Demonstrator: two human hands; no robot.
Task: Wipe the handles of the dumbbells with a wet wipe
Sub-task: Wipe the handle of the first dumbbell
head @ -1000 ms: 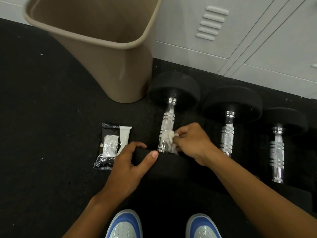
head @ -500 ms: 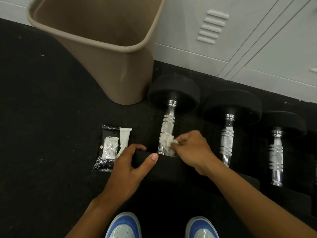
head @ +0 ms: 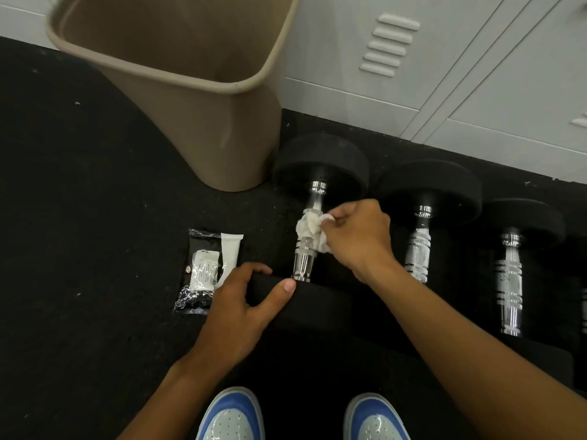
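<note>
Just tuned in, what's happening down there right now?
A person is cleaning dumbbells lined up on the black floor. The right hand grips a crumpled wet wipe against the chrome handle of the leftmost dumbbell, while the left hand holds its near weight head steady. The other two dumbbells lie untouched to the right. A wipe pack and a tan bin sit to the left.

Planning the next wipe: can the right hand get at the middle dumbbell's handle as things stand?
Probably yes. The right hand, gripping the wet wipe on the left dumbbell's handle, sits right beside the middle dumbbell's handle, which lies bare with nothing over it.
</note>
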